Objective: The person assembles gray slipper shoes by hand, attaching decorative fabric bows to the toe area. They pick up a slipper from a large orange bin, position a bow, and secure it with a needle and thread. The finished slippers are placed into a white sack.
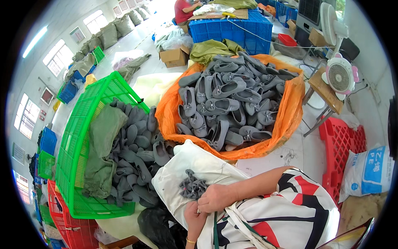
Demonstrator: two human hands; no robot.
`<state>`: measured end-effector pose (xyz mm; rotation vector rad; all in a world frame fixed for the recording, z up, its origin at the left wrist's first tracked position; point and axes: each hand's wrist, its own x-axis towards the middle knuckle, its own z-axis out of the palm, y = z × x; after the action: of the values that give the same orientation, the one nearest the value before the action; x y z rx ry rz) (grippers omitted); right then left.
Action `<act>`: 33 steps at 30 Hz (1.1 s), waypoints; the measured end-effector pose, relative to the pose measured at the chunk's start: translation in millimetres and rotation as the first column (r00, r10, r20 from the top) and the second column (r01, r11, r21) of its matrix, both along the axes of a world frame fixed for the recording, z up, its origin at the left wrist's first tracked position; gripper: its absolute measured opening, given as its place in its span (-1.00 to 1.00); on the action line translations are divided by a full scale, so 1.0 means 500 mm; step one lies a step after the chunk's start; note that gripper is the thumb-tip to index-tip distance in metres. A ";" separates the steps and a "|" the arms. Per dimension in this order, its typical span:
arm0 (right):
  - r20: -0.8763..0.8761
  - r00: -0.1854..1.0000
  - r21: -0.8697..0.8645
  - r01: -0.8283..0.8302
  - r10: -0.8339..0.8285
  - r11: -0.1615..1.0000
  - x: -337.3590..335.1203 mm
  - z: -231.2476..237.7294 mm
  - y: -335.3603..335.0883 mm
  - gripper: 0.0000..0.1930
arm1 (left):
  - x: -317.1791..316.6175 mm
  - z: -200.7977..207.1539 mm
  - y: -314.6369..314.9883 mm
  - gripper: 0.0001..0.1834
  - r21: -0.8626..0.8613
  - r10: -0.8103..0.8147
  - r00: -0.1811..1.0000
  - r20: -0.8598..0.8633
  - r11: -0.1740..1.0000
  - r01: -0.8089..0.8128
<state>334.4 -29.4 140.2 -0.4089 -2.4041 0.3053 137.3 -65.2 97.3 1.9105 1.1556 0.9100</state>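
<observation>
My left hand point(194, 216) and my right hand point(216, 197) meet over my lap, with closed fingers pressed together at the tips. Whatever is pinched between them is too small and hidden to make out. Just beyond my right hand, a small heap of grey fabric bows point(192, 185) lies on a white cloth point(207, 162) spread across my lap. To the left, many grey slip-on shoes point(143, 170) fill a tipped green plastic crate point(78, 162). Ahead, an orange sack point(290, 120) stands open, piled with more grey shoes point(224, 106), several with bows on their fronts.
A red plastic crate point(74, 224) sits beyond the green one. At right are a pink-and-white fan point(340, 76) on a wooden stool point(327, 93), a red pallet point(338, 153) and a white-and-blue sack point(369, 172). Far ahead, a person in red point(182, 10) works beside a blue crate point(232, 33).
</observation>
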 end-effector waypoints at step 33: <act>-0.011 0.972 -0.838 0.118 -0.233 0.533 -0.005 -0.041 0.090 -0.76 | -0.040 -0.020 0.058 -0.89 -0.556 0.310 0.876 0.370 0.829 -0.059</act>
<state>332.0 15.5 119.5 -1.0175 -1.9068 1.3722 117.2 -36.5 87.2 1.0752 1.1687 0.9474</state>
